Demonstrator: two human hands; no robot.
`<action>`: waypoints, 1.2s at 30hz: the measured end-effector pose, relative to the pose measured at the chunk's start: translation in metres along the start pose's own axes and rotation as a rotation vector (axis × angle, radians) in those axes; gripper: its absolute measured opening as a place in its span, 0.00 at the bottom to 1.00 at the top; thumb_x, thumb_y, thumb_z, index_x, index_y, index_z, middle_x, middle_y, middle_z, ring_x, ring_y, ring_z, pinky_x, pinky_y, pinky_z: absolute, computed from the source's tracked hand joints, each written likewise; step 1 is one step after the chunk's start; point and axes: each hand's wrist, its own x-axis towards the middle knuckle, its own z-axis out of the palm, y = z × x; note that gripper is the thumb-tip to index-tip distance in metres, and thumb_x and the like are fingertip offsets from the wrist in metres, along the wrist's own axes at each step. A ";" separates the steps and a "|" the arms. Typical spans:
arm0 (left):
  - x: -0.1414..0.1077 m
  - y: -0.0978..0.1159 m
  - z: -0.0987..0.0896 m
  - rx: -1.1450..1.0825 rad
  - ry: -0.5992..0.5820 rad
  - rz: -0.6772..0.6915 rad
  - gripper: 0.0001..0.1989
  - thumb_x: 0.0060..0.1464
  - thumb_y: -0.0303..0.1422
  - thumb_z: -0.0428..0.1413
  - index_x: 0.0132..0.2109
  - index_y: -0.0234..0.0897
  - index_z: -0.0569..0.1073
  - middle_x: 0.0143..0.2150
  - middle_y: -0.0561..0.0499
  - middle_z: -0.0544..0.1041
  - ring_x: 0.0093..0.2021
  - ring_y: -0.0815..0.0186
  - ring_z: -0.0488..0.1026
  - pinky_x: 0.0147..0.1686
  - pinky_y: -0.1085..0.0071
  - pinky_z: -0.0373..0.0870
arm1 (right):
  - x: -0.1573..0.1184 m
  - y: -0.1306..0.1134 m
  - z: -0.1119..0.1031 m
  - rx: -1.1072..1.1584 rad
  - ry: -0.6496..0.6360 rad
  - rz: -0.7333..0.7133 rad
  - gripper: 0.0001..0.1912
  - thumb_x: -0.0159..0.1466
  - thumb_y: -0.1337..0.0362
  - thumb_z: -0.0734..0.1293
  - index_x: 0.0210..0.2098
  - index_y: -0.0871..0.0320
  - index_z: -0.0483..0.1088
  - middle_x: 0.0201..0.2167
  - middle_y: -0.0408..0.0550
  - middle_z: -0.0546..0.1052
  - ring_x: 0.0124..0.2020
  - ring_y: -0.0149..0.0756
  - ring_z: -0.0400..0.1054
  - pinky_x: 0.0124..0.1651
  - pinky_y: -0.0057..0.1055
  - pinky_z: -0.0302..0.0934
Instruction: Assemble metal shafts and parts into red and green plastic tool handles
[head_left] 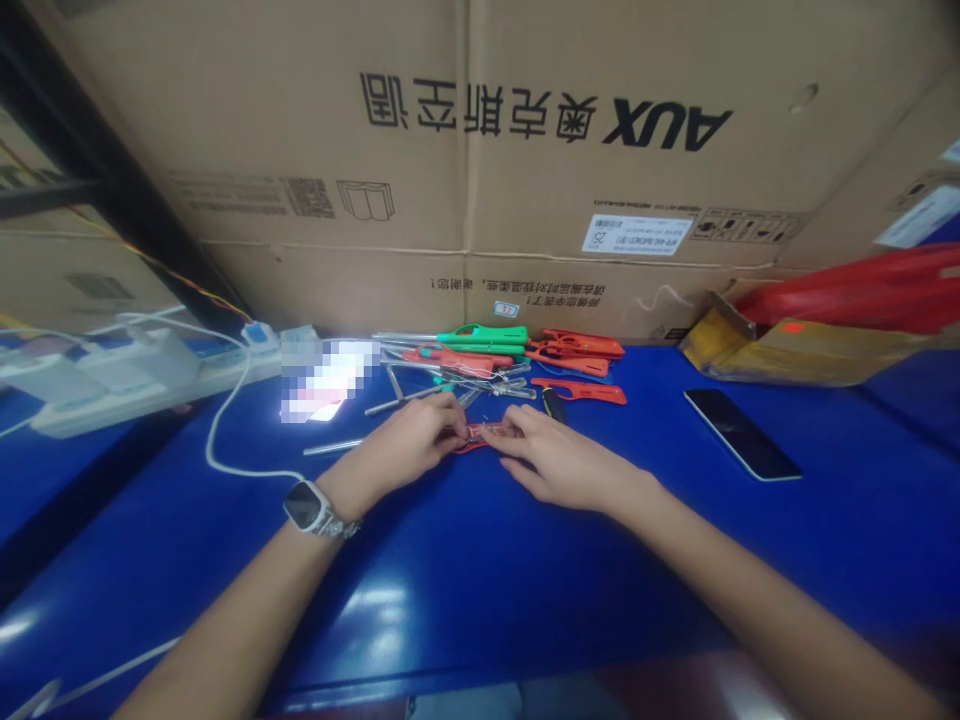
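My left hand [420, 440], with a watch [304, 508] on its wrist, pinches one end of a red lighter casing [474, 446] low over the table. The fingers of my right hand [559, 458] press on its other end. Small details inside the casing are too fine to make out. Just beyond my hands lies a pile of long-nosed lighter parts: green lighters [487, 338], red casings [577, 347] and metal tubes [385, 405]. A separate red casing half [585, 391] rests behind my right hand, near a screwdriver with a black and yellow handle [554, 404].
Behind the blue table [480, 590] stands a large cardboard box [300, 90]. A power strip [97, 405] with plugs and a white cable [212, 425] lies left, near a bright blurred screen [330, 375]. At right are a phone [741, 433] and a box [795, 350] with red plastic [862, 285].
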 end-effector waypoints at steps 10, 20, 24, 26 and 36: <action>0.000 0.000 0.000 0.032 -0.013 0.025 0.08 0.61 0.24 0.54 0.38 0.36 0.78 0.43 0.48 0.75 0.42 0.63 0.73 0.46 0.67 0.69 | -0.002 0.000 0.005 0.033 0.055 0.014 0.16 0.70 0.67 0.59 0.54 0.59 0.71 0.41 0.53 0.68 0.45 0.42 0.63 0.50 0.41 0.64; -0.018 0.047 0.018 0.556 0.101 0.017 0.14 0.66 0.32 0.50 0.54 0.35 0.75 0.46 0.43 0.73 0.45 0.54 0.69 0.43 0.58 0.66 | -0.003 0.003 0.009 0.062 0.089 0.007 0.13 0.69 0.66 0.61 0.49 0.59 0.73 0.41 0.53 0.67 0.44 0.41 0.63 0.49 0.39 0.64; -0.018 0.048 0.023 0.579 0.068 0.001 0.13 0.64 0.33 0.52 0.51 0.34 0.76 0.44 0.43 0.73 0.45 0.54 0.68 0.42 0.60 0.65 | -0.004 0.003 0.008 0.112 0.088 0.015 0.17 0.68 0.66 0.62 0.56 0.58 0.70 0.43 0.53 0.67 0.46 0.42 0.63 0.51 0.41 0.64; -0.019 0.045 0.023 0.581 0.067 0.005 0.12 0.64 0.33 0.52 0.49 0.34 0.77 0.43 0.43 0.73 0.44 0.55 0.68 0.41 0.60 0.64 | -0.005 0.003 0.008 0.124 0.080 0.013 0.20 0.68 0.65 0.63 0.59 0.58 0.69 0.44 0.53 0.67 0.47 0.43 0.63 0.51 0.42 0.64; -0.018 0.045 0.021 0.656 0.074 0.079 0.10 0.63 0.29 0.51 0.45 0.33 0.78 0.42 0.44 0.74 0.44 0.56 0.68 0.42 0.60 0.61 | -0.004 0.010 0.011 0.064 0.313 0.102 0.19 0.70 0.63 0.60 0.60 0.56 0.69 0.45 0.55 0.68 0.48 0.44 0.63 0.52 0.44 0.62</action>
